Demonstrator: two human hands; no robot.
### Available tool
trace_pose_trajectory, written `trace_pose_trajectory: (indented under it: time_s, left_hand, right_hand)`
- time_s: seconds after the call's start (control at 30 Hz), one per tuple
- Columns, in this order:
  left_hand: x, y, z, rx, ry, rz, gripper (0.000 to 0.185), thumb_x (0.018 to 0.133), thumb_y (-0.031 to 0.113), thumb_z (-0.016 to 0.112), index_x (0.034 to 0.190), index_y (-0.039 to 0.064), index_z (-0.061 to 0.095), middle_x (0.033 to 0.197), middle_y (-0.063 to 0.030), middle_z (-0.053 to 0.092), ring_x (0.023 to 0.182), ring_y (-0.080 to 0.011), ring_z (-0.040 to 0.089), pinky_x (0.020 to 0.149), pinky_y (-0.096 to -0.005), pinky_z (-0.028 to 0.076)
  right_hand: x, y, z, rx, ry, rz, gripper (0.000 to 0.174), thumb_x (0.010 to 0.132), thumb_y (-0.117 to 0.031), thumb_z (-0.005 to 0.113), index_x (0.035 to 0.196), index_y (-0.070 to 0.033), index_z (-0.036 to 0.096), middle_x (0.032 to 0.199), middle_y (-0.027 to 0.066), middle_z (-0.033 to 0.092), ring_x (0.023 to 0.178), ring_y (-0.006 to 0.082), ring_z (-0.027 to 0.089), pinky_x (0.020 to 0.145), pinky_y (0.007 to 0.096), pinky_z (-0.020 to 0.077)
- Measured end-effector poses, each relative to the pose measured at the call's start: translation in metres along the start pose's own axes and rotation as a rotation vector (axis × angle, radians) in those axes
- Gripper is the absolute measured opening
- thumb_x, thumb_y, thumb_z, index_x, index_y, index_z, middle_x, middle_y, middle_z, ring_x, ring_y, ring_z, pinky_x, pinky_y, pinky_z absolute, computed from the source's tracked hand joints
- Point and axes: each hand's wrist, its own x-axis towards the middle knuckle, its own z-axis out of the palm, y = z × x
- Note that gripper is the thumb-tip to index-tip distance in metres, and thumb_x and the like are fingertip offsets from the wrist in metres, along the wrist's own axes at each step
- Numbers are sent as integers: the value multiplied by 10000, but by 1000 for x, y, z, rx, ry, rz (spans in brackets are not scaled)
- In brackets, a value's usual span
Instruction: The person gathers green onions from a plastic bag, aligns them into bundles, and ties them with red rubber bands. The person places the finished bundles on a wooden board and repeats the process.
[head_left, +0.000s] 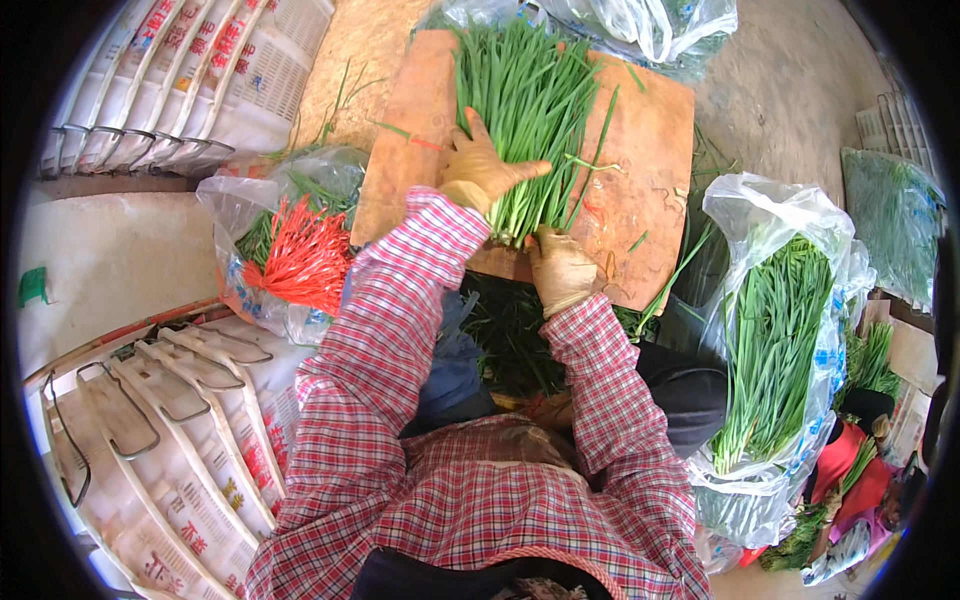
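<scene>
A thick bundle of green garlic chives (525, 112) lies on a wooden board (652, 135), its pale cut ends towards me. My left hand (484, 166), in a tan glove, rests spread across the lower left of the bundle, thumb reaching over the stalks. At the near edge of the board my right hand (562, 270), also gloved, touches the stalk ends with curled fingers; whether it grips any stalks is hidden. A loose stem (596, 161) and leaf scraps lie to the right of the bundle. Red tie scraps (427, 143) are on the board.
Left of the board, a bunch of red plastic ties (307, 255) sits on a plastic bag. An open plastic bag of chives (780, 345) stands at right. Stacked white printed crates or bundles with wire handles (157, 420) line the left. Another person (847, 465) works at far right.
</scene>
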Motion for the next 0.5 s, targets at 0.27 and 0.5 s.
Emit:
trace_pose_trajectory:
  time_s: [0.27,0.5]
  left_hand:
    - [-14,29,14,269,34,-97,1311,499,568,774,1410,101,-45,1406,-229,170,1239,-407,281,939,-532,334]
    - [-12,22,17,206,48,-53,1298,504,499,800,1404,50,-20,1353,-290,215,1218,-435,297,972,-456,343]
  right_hand:
    - [-26,8,16,144,37,-204,89,776,-205,565,744,-125,588,679,60,575,606,246,596,488,371,454]
    - [-84,-7,-28,445,-209,-428,133,762,-223,635,804,-97,646,738,75,628,637,225,620,525,321,483]
